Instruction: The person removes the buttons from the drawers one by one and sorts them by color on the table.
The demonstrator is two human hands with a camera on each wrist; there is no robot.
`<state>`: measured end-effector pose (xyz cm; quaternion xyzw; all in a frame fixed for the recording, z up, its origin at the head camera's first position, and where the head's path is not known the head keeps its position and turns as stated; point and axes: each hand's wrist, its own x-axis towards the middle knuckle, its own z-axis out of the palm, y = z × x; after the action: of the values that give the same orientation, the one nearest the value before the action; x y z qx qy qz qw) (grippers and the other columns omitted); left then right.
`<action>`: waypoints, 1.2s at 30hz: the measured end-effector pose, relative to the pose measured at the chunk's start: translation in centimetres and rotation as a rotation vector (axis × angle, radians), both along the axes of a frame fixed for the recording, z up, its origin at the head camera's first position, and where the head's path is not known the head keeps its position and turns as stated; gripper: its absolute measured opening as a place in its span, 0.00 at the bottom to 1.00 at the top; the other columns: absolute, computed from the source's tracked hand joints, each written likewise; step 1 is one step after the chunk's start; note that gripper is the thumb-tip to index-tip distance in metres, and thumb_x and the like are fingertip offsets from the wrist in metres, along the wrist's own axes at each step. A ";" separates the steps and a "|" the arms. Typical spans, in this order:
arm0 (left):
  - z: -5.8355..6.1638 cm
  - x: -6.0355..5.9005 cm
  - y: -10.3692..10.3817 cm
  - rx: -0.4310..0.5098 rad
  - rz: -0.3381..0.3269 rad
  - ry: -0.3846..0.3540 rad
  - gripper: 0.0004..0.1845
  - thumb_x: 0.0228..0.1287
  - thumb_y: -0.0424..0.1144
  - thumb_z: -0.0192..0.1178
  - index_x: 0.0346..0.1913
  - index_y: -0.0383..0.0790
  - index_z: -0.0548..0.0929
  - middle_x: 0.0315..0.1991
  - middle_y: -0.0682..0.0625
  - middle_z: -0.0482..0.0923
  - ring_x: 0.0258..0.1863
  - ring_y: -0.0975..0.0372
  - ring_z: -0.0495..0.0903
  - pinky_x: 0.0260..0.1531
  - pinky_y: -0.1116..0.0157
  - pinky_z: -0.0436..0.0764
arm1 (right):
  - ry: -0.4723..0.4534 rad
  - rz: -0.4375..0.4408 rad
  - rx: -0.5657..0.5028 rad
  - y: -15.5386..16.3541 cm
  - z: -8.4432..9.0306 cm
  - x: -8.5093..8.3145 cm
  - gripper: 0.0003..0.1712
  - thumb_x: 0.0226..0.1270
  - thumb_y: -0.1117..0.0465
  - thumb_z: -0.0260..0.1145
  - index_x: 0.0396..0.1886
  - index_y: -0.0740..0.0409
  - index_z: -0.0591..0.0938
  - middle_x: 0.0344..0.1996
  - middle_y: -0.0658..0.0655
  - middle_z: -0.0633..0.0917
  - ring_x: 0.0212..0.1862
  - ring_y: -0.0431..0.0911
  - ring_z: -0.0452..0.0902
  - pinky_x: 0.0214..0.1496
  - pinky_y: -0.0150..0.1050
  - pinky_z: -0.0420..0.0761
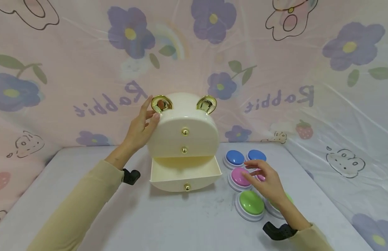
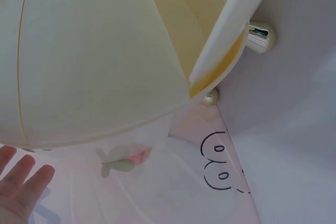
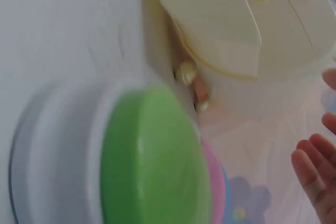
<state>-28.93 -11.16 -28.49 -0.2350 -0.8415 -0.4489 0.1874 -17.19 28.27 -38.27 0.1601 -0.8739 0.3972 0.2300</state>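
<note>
A cream drawer box (image 1: 200,137) with gold-rimmed ears stands on the white table, its bottom drawer (image 1: 168,186) pulled out and nothing visible inside. My left hand (image 1: 138,129) rests at the box's upper left side by the gold ear (image 1: 161,104), fingers extended. In the left wrist view, fingertips (image 2: 43,177) show beside the box's wall. Over the pink push buttons (image 1: 240,176) hovers my right hand (image 1: 269,181), fingers loosely bent and holding nothing. One pink button is partly hidden behind it. Whether its fingertips touch a button cannot be told.
Right of the box are two blue buttons (image 1: 235,157), and nearer me a green button (image 1: 251,202) with another partly under my right wrist. A patterned cloth (image 1: 187,66) hangs close behind the box. Black wrist mounts (image 1: 131,176) sit on both wrists.
</note>
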 end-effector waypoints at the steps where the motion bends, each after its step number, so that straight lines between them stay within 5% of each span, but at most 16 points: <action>1: 0.0 0.0 0.0 0.003 -0.004 0.003 0.35 0.74 0.51 0.46 0.76 0.61 0.43 0.63 0.36 0.71 0.65 0.45 0.69 0.60 0.43 0.71 | 0.021 0.011 -0.017 -0.6 0.0 -0.1 0.20 0.56 0.71 0.71 0.50 0.63 0.79 0.46 0.59 0.82 0.44 0.36 0.79 0.42 0.24 0.80; 5: 0.2 -0.1 0.0 0.005 -0.014 0.009 0.35 0.73 0.49 0.49 0.76 0.61 0.44 0.63 0.36 0.71 0.64 0.44 0.70 0.59 0.42 0.72 | 0.066 0.043 -0.062 -3.2 0.0 -0.2 0.19 0.53 0.75 0.70 0.46 0.66 0.80 0.43 0.60 0.84 0.42 0.46 0.81 0.39 0.25 0.81; 12: 0.4 -0.3 -0.1 0.004 -0.015 0.004 0.37 0.71 0.46 0.52 0.76 0.60 0.46 0.63 0.35 0.70 0.64 0.43 0.70 0.58 0.44 0.73 | 0.095 0.137 -0.154 -7.3 -0.3 -0.1 0.13 0.55 0.71 0.71 0.41 0.61 0.82 0.32 0.55 0.85 0.33 0.35 0.78 0.29 0.29 0.82; 19: 0.4 -0.3 -0.3 0.022 -0.028 -0.011 0.37 0.71 0.46 0.53 0.76 0.63 0.47 0.63 0.35 0.69 0.63 0.42 0.71 0.57 0.46 0.75 | -0.003 0.247 -0.278 -10.9 -1.7 0.4 0.06 0.59 0.68 0.70 0.33 0.59 0.79 0.19 0.54 0.82 0.17 0.43 0.78 0.13 0.32 0.77; 27: 0.4 -0.2 -0.4 0.003 -0.029 -0.053 0.37 0.72 0.48 0.52 0.75 0.66 0.45 0.62 0.35 0.71 0.64 0.42 0.70 0.59 0.47 0.74 | -0.072 0.139 -0.192 -13.7 -3.4 0.6 0.09 0.54 0.64 0.74 0.26 0.56 0.79 0.22 0.51 0.85 0.25 0.36 0.81 0.25 0.32 0.83; 36: 0.6 -0.4 -0.5 -0.017 -0.048 -0.072 0.37 0.71 0.49 0.53 0.76 0.65 0.45 0.62 0.36 0.72 0.63 0.42 0.71 0.57 0.48 0.75 | -0.056 0.123 -0.158 -16.0 -3.6 0.7 0.10 0.51 0.68 0.75 0.33 0.59 0.83 0.28 0.52 0.87 0.29 0.40 0.85 0.33 0.31 0.85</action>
<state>-29.33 -11.63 -27.86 -0.2403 -0.8458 -0.4540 0.1442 -16.52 12.27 -41.92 0.1834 -0.8344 0.4827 0.1928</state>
